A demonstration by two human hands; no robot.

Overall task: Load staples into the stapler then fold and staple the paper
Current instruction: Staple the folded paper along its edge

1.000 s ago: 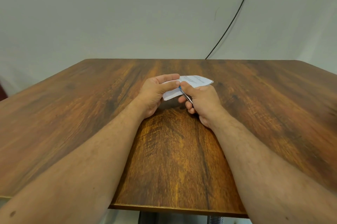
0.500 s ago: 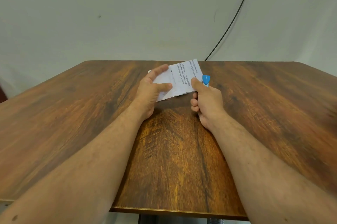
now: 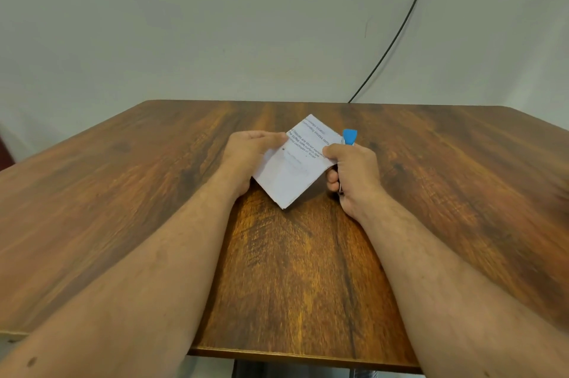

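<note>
The folded paper (image 3: 295, 165) was held just above the table (image 3: 154, 192), the left hand (image 3: 246, 156) pinching its left edge. The right hand (image 3: 351, 171) was clenched round the blue-tipped stapler (image 3: 349, 136), thumb on the paper's right edge. Light and floppy, it looked best gripped near the fold. Its print was too blurred to read reliably.
</note>
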